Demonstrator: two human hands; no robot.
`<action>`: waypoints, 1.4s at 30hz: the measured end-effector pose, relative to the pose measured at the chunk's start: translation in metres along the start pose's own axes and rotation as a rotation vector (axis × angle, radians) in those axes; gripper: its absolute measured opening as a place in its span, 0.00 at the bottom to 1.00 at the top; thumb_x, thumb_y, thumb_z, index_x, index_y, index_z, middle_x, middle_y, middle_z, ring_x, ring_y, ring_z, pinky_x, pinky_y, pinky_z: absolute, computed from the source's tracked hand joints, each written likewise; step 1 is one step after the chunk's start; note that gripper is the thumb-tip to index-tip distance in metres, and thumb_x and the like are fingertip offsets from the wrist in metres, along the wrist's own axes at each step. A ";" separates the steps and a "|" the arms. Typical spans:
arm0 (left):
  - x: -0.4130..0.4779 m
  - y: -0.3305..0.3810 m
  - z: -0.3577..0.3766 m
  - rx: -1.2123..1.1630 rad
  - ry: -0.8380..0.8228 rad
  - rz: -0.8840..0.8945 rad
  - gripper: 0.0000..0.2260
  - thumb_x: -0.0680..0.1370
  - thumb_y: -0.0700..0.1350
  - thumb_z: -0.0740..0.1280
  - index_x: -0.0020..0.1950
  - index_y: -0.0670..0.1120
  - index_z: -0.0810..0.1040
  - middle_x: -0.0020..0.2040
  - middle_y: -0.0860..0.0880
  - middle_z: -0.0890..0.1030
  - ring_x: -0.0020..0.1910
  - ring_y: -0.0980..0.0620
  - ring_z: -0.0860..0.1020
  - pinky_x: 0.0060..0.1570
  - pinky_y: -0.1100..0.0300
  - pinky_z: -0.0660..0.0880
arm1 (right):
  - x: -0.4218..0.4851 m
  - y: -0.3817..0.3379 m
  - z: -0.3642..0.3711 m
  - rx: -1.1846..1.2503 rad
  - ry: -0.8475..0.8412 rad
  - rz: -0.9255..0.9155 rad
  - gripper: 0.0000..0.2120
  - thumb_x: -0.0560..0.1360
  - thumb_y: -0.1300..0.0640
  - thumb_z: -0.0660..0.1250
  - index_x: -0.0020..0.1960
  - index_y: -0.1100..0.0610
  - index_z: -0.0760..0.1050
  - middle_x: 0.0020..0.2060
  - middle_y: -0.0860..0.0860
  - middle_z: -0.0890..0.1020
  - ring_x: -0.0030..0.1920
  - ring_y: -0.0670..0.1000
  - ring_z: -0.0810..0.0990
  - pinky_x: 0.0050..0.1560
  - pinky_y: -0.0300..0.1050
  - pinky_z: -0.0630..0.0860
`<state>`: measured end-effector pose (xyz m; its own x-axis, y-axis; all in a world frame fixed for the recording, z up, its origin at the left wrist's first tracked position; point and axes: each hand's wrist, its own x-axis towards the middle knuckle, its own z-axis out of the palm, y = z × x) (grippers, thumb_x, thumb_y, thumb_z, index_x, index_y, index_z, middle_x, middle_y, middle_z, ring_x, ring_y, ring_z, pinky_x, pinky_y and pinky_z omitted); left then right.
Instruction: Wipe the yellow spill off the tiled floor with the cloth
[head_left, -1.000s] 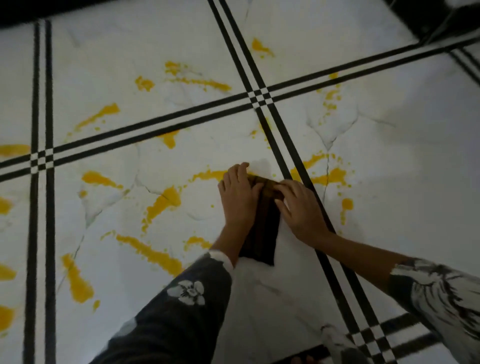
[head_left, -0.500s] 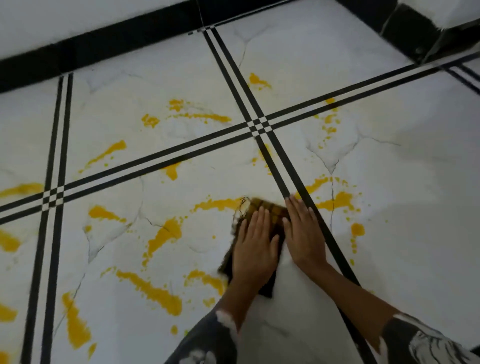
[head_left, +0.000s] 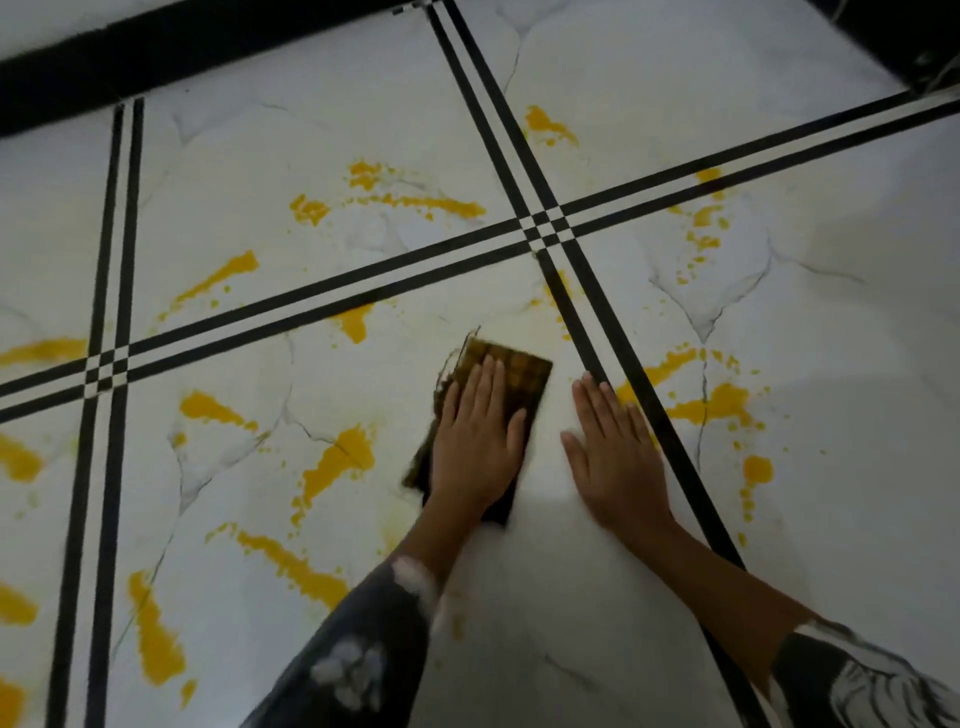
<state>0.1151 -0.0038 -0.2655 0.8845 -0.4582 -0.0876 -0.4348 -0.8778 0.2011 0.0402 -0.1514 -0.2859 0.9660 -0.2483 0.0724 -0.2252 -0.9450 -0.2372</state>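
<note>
Your right hand (head_left: 618, 457) has slid off the cloth (head_left: 514, 369), flat on the floor (head_left: 561, 597); your flat left hand (head_left: 475, 441) wipes alone, most spill (head_left: 337, 462) remaining.

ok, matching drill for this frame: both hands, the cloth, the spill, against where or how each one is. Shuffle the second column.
Column 1
1. left hand
2. right hand
3. cloth
4. yellow spill

Column 2
A. flat on the bare tiled floor, beside the cloth
B. dark, lying under one palm
C. pressing flat on the cloth
D. streaks scattered over several tiles

Pairs: 1-C, 2-A, 3-B, 4-D
</note>
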 end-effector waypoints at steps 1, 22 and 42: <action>-0.015 -0.017 0.001 0.005 0.027 -0.007 0.29 0.79 0.56 0.44 0.76 0.41 0.57 0.75 0.45 0.60 0.75 0.49 0.58 0.73 0.55 0.47 | 0.000 -0.001 0.000 -0.006 0.000 0.000 0.27 0.79 0.48 0.48 0.74 0.59 0.58 0.73 0.53 0.62 0.73 0.51 0.59 0.72 0.45 0.51; 0.023 0.086 0.018 -0.046 -0.003 -0.253 0.29 0.79 0.56 0.39 0.77 0.43 0.47 0.78 0.44 0.50 0.77 0.48 0.48 0.73 0.51 0.41 | -0.007 0.031 -0.021 0.011 0.063 0.102 0.23 0.77 0.55 0.50 0.68 0.62 0.69 0.66 0.56 0.73 0.67 0.54 0.72 0.68 0.48 0.55; -0.112 0.194 0.055 -0.083 0.002 0.056 0.27 0.81 0.55 0.42 0.74 0.40 0.60 0.73 0.42 0.65 0.72 0.45 0.63 0.71 0.50 0.47 | -0.079 0.173 -0.061 -0.017 -0.083 0.362 0.32 0.76 0.41 0.39 0.75 0.54 0.56 0.74 0.52 0.59 0.74 0.52 0.59 0.72 0.53 0.53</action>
<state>-0.0782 -0.1305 -0.2704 0.8596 -0.5058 -0.0723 -0.4680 -0.8363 0.2857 -0.0829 -0.3078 -0.2735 0.8304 -0.5495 -0.0925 -0.5554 -0.8029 -0.2165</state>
